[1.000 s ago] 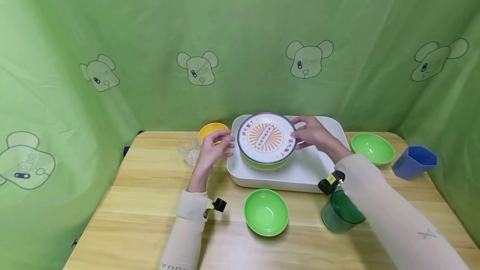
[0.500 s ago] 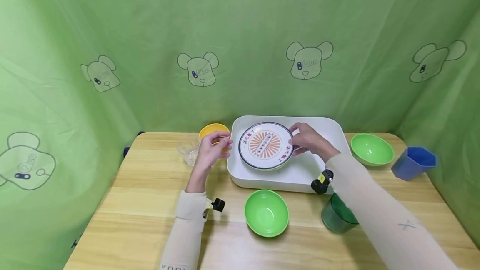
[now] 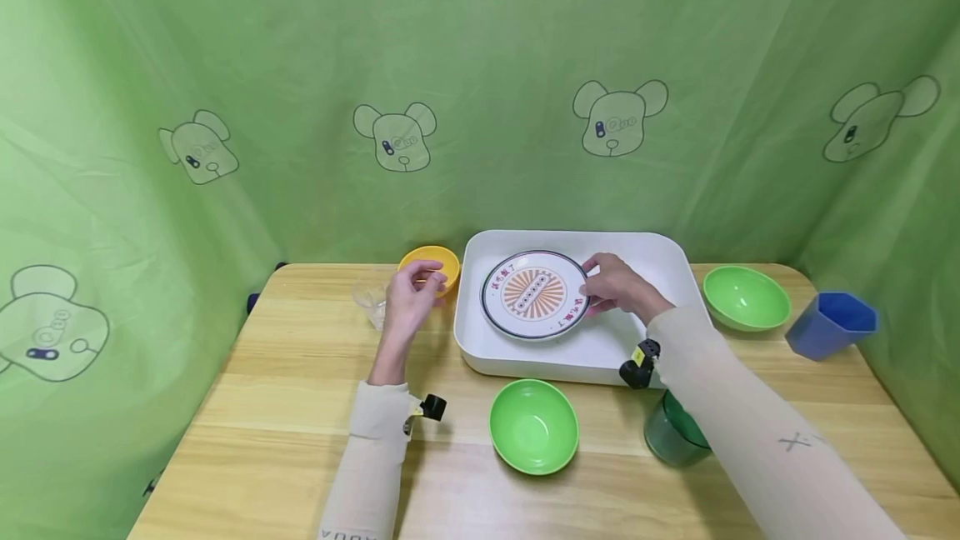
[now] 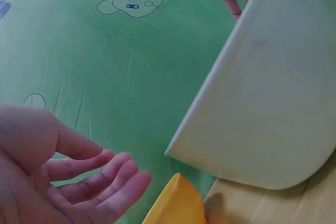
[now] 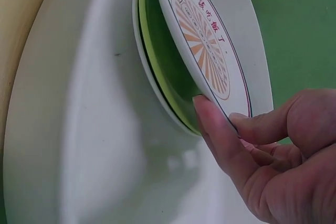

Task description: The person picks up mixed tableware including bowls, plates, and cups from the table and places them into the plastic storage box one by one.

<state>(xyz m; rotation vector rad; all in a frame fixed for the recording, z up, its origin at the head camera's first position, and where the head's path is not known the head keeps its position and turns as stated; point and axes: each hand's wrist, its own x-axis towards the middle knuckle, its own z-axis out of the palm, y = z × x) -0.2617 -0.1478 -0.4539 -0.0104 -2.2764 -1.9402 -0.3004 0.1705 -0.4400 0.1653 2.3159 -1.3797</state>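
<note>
My right hand (image 3: 618, 286) pinches the right edge of a white plate (image 3: 536, 294) with a dark rim, orange rays and red characters. In the right wrist view the plate is tilted over a green plate or shallow bowl (image 5: 163, 66), which lies on another white-edged dish. This stack is inside the white tray (image 3: 622, 340), at its left side; the head view hides most of it under the plate. My left hand (image 3: 408, 302) holds nothing, its fingers loosely bent, in front of a yellow bowl (image 3: 444, 261) left of the tray.
A clear cup (image 3: 371, 305) stands left of the left hand. In front of the tray are a green bowl (image 3: 533, 427) and a dark green cup (image 3: 671, 432), partly under the right sleeve. Another green bowl (image 3: 746, 298) and a blue cup (image 3: 830, 325) stand right.
The white plate has come down with my right hand over the stack in the tray, covering the green dish in the head view. My left hand has drawn back slightly to the left.
</note>
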